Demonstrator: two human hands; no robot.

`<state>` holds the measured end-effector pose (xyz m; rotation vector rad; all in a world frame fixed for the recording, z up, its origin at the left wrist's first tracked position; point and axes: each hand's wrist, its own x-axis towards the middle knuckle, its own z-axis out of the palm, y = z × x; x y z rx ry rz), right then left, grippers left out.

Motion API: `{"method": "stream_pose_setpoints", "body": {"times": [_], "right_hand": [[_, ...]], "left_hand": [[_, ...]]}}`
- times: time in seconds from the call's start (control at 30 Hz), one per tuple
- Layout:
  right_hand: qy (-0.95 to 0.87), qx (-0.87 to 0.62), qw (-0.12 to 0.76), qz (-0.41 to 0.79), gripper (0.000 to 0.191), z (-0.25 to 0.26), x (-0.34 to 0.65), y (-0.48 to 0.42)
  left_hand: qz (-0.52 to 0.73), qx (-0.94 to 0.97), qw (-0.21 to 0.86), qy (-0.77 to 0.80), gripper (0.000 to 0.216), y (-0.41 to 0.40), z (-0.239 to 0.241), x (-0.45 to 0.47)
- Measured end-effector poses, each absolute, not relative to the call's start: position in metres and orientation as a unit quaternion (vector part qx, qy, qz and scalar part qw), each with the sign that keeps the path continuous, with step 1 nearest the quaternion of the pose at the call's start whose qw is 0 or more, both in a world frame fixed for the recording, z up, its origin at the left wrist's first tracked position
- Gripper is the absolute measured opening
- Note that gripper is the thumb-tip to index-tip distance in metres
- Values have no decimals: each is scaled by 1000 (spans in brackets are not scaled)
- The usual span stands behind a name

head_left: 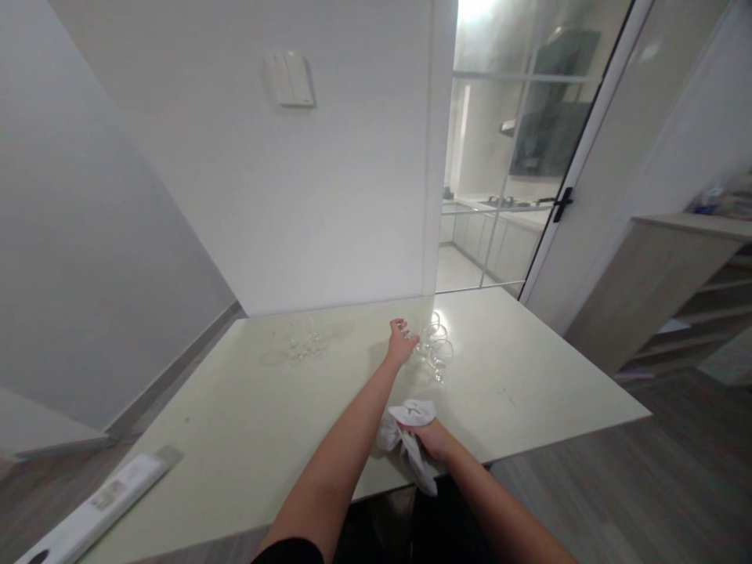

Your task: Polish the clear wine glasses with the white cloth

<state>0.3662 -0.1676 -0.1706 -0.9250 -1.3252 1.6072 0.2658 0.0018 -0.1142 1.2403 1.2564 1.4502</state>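
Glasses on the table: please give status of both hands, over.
Left hand open, at the glasses, contact unclear. Right hand shut on cloth. More glasses apart to the left.

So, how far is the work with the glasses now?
Done: nothing sure; one group of glasses stands apart on the left of the table. In hand: the right hand holds a white cloth, the left hand reaches for the other glasses, none lifted yet. Left: probably wiping those.

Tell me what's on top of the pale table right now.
A left cluster of glasses, a right cluster of glasses, a long white box, and the white cloth gripped by the right hand. The left hand may hide part of the right cluster.
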Motion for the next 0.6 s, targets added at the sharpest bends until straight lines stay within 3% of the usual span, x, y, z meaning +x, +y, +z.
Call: {"method": "stream_pose_setpoints", "body": {"times": [0.6], "right_hand": [[-527,-364,412,648,37,-169,368,-169]], "left_hand": [[602,477,383,513,66,-2,-112,267]]}}
